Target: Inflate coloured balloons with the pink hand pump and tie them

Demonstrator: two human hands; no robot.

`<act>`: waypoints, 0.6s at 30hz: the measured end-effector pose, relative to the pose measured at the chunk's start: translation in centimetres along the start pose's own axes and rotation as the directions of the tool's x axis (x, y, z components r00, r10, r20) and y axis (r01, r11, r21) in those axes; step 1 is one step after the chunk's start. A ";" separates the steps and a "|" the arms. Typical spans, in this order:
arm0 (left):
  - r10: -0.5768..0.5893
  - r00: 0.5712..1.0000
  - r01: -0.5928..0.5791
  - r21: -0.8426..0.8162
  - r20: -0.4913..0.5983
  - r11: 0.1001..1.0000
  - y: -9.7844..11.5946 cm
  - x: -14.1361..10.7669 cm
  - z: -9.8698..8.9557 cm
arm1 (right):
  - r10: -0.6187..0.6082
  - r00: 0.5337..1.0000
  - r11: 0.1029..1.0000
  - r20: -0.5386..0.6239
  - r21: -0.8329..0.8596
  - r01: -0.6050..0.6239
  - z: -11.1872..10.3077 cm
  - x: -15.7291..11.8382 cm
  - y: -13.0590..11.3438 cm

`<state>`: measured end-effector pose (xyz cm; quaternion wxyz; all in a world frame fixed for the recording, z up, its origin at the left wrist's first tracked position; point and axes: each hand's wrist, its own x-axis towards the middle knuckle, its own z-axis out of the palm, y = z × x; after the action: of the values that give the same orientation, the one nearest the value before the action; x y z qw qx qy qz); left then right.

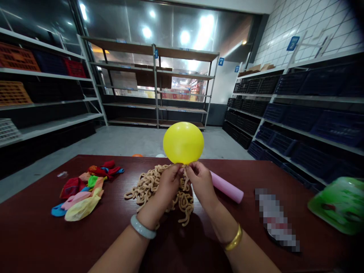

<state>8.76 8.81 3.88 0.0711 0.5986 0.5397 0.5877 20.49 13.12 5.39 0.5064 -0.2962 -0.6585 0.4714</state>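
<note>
An inflated yellow balloon [183, 143] stands upright over the middle of the dark red table [113, 242]. My left hand [170, 182] and my right hand [200, 180] pinch its neck from both sides, fingertips close together. Just below, a strand of tan cord hangs between the hands. A tangled heap of tan cord [146, 186] lies under and left of my hands. Right of my right hand is a pink cylinder [227, 186]. The exact grip on neck and cord is partly hidden by my fingers.
Uninflated balloons [82, 199] in several colours lie at the left. A pixelated object [274, 220] and a green plastic package [339, 204] lie at the right. Beyond the table, shelves [155, 87] line the room, and an orange object [138, 155] shows past the far edge.
</note>
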 end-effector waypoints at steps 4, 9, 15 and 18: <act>-0.043 0.999 0.043 -0.029 0.011 0.999 -0.2 -0.1 0.3 | 0.077 0.997 0.988 0.024 0.131 -0.080 0.1 0.1 -0.1; 0.039 0.999 -0.043 0.127 0.032 0.991 -0.4 -0.1 0.2 | 0.136 0.990 0.961 0.019 0.241 -0.137 0.5 0.2 0.7; 0.101 0.993 -0.113 0.221 0.069 0.969 -0.4 0.0 -0.2 | 0.204 0.977 0.896 0.066 0.388 -0.214 0.8 -0.1 0.7; 0.123 0.991 -0.133 0.224 0.062 0.965 -0.2 0.0 -0.4 | 0.223 0.970 0.862 0.098 0.444 -0.243 0.8 -0.1 0.4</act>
<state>8.33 8.75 3.84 -0.0233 0.6501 0.5618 0.5110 19.73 12.92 4.90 0.4864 -0.2371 -0.5007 0.6756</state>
